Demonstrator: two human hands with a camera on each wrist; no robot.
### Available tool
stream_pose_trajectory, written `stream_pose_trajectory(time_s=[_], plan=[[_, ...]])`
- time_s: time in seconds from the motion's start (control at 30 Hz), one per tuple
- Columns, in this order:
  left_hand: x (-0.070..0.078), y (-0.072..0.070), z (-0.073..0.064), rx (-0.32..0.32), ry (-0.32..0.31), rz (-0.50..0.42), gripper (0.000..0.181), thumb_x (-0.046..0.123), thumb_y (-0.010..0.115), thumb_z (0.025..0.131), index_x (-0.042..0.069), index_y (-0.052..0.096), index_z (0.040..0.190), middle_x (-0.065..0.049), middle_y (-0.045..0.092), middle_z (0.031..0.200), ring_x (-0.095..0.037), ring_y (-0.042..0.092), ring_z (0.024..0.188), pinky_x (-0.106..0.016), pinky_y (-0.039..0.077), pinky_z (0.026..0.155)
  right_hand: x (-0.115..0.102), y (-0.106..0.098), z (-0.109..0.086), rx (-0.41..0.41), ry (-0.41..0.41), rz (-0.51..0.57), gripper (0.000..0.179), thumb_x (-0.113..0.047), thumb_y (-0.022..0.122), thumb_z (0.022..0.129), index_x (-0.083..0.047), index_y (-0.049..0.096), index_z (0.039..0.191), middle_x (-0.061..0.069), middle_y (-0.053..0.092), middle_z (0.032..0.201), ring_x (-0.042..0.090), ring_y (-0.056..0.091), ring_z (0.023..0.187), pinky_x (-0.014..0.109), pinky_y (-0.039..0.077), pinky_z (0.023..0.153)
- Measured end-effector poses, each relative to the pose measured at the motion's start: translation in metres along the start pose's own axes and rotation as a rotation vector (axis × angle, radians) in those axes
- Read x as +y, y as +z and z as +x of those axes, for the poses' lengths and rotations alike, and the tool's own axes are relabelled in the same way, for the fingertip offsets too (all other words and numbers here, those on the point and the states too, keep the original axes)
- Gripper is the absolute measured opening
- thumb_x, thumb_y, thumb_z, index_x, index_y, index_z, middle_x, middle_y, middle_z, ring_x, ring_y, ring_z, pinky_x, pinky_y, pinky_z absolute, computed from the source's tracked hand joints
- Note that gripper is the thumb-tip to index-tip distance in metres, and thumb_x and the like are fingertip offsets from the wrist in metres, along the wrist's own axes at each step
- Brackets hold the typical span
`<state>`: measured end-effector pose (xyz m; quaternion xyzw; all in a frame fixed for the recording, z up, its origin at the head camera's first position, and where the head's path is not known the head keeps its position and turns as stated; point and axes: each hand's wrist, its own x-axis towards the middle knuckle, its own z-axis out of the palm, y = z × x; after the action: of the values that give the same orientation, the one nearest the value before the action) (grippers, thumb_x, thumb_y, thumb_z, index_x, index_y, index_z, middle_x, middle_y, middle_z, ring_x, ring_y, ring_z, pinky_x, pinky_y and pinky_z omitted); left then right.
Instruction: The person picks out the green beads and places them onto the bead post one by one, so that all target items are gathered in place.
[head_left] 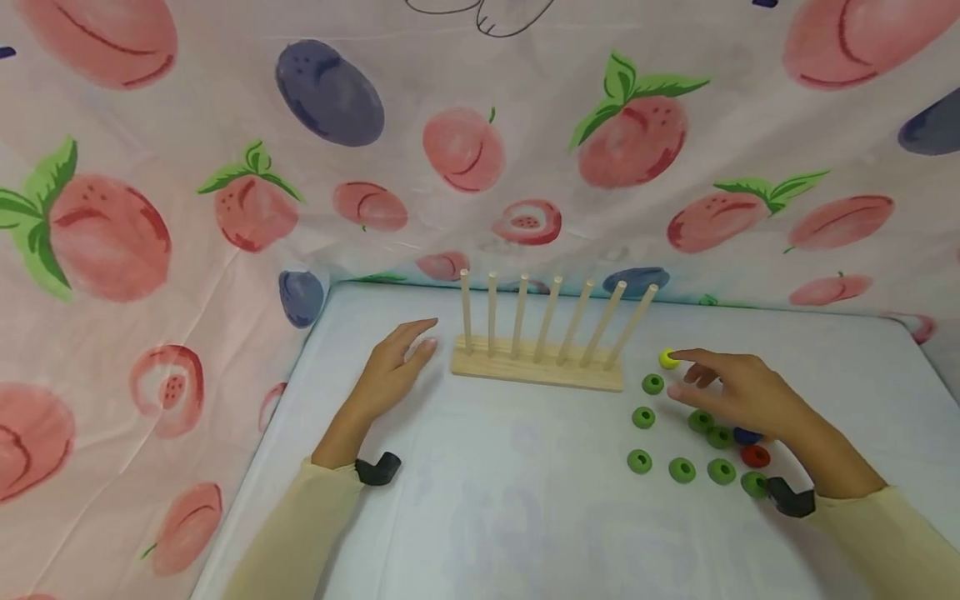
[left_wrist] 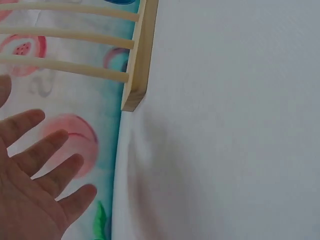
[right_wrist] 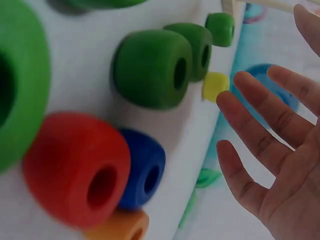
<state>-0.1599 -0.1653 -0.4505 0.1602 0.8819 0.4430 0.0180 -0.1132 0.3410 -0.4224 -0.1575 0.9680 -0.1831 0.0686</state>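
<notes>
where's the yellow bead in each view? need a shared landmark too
Head: right of center, the yellow bead is by the right hand's index fingertip.
Left wrist: not in it.
Right wrist: upper right of center, the yellow bead is beyond the larger-looking green beads.
Shared landmark: wooden peg rack, top left in left wrist, cropped at top right in right wrist.
</notes>
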Motion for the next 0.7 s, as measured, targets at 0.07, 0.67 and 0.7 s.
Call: stream_pose_trajectory(time_s=[0.07,0.67,0.7], plan=[[-0.001,0.005,0.005,-0.004,-0.005,-0.007,0.049,0.044,0.054,0.105,0.021,0.054,0.148,-0.004,0.052,0.153,-0.027,0.044,0.146,-0.055,0.036,0.118,0.0,0.004,0.006,-0.01,-0.021,0.004,0.057,-0.051,0.072,0.092,-0.016,0.064,0.137,-0.003,0.073,0.098,0.016,0.069,0.091,0.039,0.055,0.073],[-0.027,0.031,0.028,-0.214,-0.046,0.214,0.067,0.051,0.07,0.093,0.024,0.051,0.152,-0.009,0.032,0.167,-0.039,0.015,0.158,-0.073,-0.009,0.118,-0.006,0.021,0.028,-0.16,0.026,0.013,0.048,-0.052,0.075,0.089,-0.021,0.071,0.125,-0.013,0.067,0.082,0.007,0.055,0.07,0.026,0.045,0.059],[-0.027,0.031,0.028,-0.223,-0.05,0.227,0.069,0.052,0.07,0.093,0.025,0.049,0.153,-0.008,0.03,0.168,-0.038,0.014,0.159,-0.072,-0.009,0.119,-0.005,0.022,0.028,-0.162,0.027,0.009,0.045,-0.049,0.076,0.089,-0.021,0.072,0.125,-0.012,0.067,0.081,0.007,0.055,0.07,0.026,0.045,0.059]])
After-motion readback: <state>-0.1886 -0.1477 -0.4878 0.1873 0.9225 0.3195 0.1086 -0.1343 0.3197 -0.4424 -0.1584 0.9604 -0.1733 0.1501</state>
